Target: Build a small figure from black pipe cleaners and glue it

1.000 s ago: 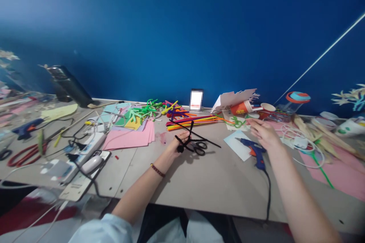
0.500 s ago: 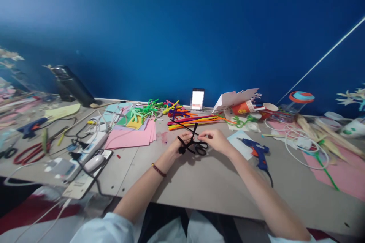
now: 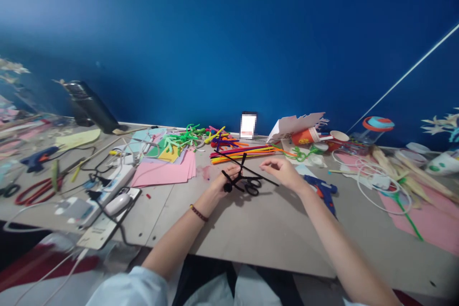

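Observation:
A black figure of bent pipe cleaners (image 3: 239, 180) is in my left hand (image 3: 226, 178), whose fingers are closed on its left part. Several thin arms and dark round loops stick out from it. A long straight black strand crosses it and slants down to the right. My right hand (image 3: 281, 172) hovers just right of the figure, its fingers loosely curled and a little apart, with nothing visible in them. The tip of the strand lies below these fingers, not touching them.
Colourful pipe cleaners (image 3: 244, 154) lie behind my hands, near a phone (image 3: 248, 125) against the wall. A blue glue gun (image 3: 322, 189) is right of my right forearm. Left are pink paper (image 3: 161, 174), a power strip (image 3: 111, 191) and red-handled pliers (image 3: 34, 192).
My right hand has let go of the black strand and moved right, partly covering the glue gun's place. The strand now points straight down to the right. My left hand keeps its hold.

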{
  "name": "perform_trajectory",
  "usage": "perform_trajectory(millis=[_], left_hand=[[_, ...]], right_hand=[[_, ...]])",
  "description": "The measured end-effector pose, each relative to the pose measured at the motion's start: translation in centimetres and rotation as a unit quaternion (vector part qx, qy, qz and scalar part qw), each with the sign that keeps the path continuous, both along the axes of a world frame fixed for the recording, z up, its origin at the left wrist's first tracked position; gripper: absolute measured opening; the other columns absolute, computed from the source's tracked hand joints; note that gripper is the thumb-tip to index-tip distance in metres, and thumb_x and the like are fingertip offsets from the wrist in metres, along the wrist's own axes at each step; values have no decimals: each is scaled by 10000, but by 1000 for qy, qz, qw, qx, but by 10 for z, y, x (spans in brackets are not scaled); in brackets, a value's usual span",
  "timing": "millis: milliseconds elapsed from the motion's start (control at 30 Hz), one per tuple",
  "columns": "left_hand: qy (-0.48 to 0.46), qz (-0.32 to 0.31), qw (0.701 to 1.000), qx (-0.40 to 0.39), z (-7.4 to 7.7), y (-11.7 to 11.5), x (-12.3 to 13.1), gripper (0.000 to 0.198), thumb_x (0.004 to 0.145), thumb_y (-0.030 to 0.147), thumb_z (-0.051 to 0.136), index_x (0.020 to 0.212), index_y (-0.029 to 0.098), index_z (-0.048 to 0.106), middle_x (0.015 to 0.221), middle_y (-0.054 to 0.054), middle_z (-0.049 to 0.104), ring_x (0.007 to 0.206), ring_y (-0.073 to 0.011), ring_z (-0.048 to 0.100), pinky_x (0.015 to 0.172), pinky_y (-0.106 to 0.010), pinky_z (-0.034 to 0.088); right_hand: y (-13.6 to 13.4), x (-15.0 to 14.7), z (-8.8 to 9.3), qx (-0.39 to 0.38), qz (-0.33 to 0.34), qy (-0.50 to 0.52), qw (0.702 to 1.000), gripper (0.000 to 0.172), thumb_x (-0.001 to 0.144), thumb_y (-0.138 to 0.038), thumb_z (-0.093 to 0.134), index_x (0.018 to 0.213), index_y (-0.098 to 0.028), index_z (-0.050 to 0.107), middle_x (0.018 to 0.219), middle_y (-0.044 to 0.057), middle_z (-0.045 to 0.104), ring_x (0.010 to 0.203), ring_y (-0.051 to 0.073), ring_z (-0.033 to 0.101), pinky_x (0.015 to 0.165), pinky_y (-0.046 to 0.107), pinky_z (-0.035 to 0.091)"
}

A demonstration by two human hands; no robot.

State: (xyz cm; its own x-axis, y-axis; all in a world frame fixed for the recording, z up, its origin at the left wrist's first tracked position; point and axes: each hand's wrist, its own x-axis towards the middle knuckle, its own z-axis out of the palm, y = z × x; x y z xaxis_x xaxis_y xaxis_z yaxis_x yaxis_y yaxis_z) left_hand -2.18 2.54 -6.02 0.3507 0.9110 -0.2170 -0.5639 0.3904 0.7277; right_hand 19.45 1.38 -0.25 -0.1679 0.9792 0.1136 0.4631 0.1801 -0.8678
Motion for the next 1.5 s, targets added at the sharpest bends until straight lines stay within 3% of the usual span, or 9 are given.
perform_trajectory(millis=[167, 333, 533, 633, 833, 1000, 1100, 1233, 1500], left_hand=[[-3, 4, 1000, -18, 0, 0, -1, 183, 631, 184, 783, 730, 129, 639, 666, -13, 651, 601, -106, 593, 616, -210, 472], [-11, 31, 998, -47, -2, 3, -1, 145, 659, 146, 757, 732, 132, 633, 659, -23, 660, 592, -119, 606, 590, -210, 487], [-22, 54, 997, -59, 0, 5, -1, 112, 683, 117, 730, 722, 128, 625, 657, -25, 662, 590, -108, 617, 579, -191, 510], [-25, 39, 997, -58, 0, 4, -1, 119, 681, 120, 733, 722, 133, 622, 652, -24, 661, 579, -110, 615, 570, -195, 511], [-13, 4, 999, -43, 3, 0, -1, 112, 679, 136, 731, 733, 136, 633, 655, -20, 664, 591, -112, 620, 586, -197, 499], [-28, 19, 998, -49, 2, 2, -3, 121, 682, 124, 722, 764, 134, 633, 665, -16, 667, 592, -113, 620, 579, -201, 491], [-30, 40, 997, -61, 0, 4, -4, 105, 699, 120, 707, 755, 146, 622, 667, -19, 666, 603, -124, 625, 592, -213, 500], [-29, 53, 996, -66, -2, 6, -5, 106, 704, 130, 711, 755, 137, 617, 670, -16, 661, 600, -120, 619, 608, -219, 500], [-35, 79, 994, -68, 2, 7, -4, 148, 649, 141, 747, 734, 125, 627, 651, -15, 656, 572, -107, 607, 567, -209, 493]], right_hand=[[-1, -16, 5, -56, 27, 144, 988, 272, 672, -433, 699, 771, -181, 678, 714, 28, 663, 495, 85, 439, 438, 224, 315], [3, 52, 12, 3, -71, 324, 943, 223, 595, -368, 755, 722, -223, 641, 660, -22, 603, 426, 49, 351, 380, 198, 235], [1, 128, 9, 97, -259, 122, 953, 280, 680, -416, 697, 867, -207, 704, 786, 27, 661, 463, 65, 387, 387, 202, 301], [-3, 96, 12, 66, -185, -32, 980, 359, 734, -408, 652, 1029, -210, 702, 836, 42, 680, 505, 90, 428, 440, 219, 361], [12, -23, 0, 30, 73, -33, 996, 473, 744, -325, 623, 1209, -243, 599, 1109, 52, 672, 474, 76, 419, 466, 237, 386], [29, -46, -10, -19, 124, 44, 991, 197, 732, -332, 617, 781, -163, 707, 804, 53, 712, 716, 168, 608, 685, 281, 471], [29, -23, -5, -16, 73, 67, 995, 228, 717, -385, 646, 699, -163, 698, 734, 47, 698, 622, 139, 564, 581, 253, 432], [26, 26, 6, -34, -65, 157, 985, 299, 658, -455, 690, 741, -168, 692, 698, 27, 678, 396, 42, 272, 384, 222, 191], [21, 145, 21, 77, -311, 312, 894, 323, 513, -335, 807, 762, -170, 683, 766, 82, 668, 387, 29, 273, 379, 253, 135]])
